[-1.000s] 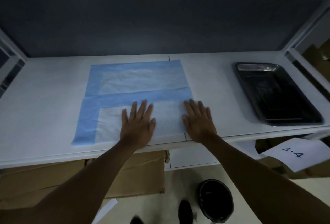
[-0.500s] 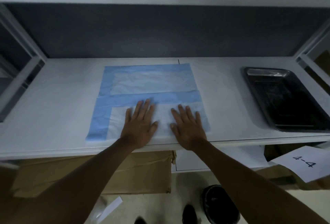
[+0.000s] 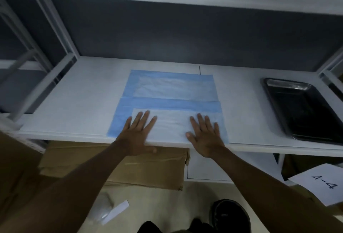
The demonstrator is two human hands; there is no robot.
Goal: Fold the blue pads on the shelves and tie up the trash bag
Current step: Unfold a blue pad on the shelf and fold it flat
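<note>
Blue pad (image 3: 169, 91) lies flat on the white shelf (image 3: 74, 103) at the centre of the frame, its near portion folded back over itself so that a pale white panel faces up along the shelf's front edge, bordered by a darker blue band above and to the left. Left hand (image 3: 135, 136) rests palm down on the lower left part of the folded panel, fingers straight and spread, with the thumb hanging over the shelf's front edge. Right hand (image 3: 205, 136) rests palm down on the lower right part of the same panel, fingers straight and spread, the heel of the palm at the shelf edge. The two hands lie apart, with bare pad surface between them; neither grips anything. Black tray (image 3: 304, 108) sits on the shelf at the right of the frame, well apart from the pad. Cardboard (image 3: 144, 167) shows below the shelf at lower left and centre. White paper sheet marked "4-4" (image 3: 323, 184) lies at the lower right. Black bin (image 3: 230, 216) stands on the floor at the bottom of the frame, right of centre, and a white paper strip (image 3: 117, 211) lies on the floor to its left.
</note>
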